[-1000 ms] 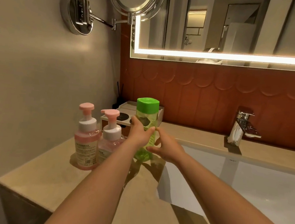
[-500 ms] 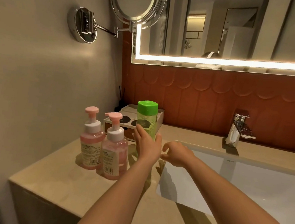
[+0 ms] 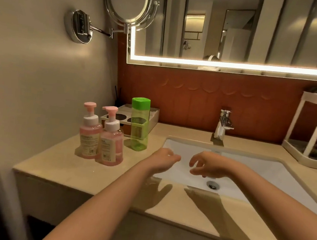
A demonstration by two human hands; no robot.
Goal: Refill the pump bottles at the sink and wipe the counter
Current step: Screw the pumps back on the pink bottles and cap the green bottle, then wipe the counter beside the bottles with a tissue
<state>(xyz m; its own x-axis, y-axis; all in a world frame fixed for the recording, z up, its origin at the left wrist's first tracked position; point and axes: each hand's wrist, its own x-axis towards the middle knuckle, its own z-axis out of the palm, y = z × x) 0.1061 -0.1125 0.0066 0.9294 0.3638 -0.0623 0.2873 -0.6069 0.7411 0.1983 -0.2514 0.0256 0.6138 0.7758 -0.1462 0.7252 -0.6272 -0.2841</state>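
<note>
Two pink pump bottles stand side by side on the beige counter at the left: the rear pump bottle and the front pump bottle. A tall green refill bottle with a green cap stands upright just right of them, untouched. My left hand and my right hand hover over the white sink, fingers loosely curled and holding nothing. Both hands are apart from the bottles.
A chrome faucet stands behind the basin, with the drain below my right hand. A tray box sits behind the green bottle. A white rack stands at the right. A round swing-arm mirror juts from the left wall.
Both hands let go of the green bottle, which now stands alone on the counter. The hands drew back and to the right over the sink. The view shifted right.
</note>
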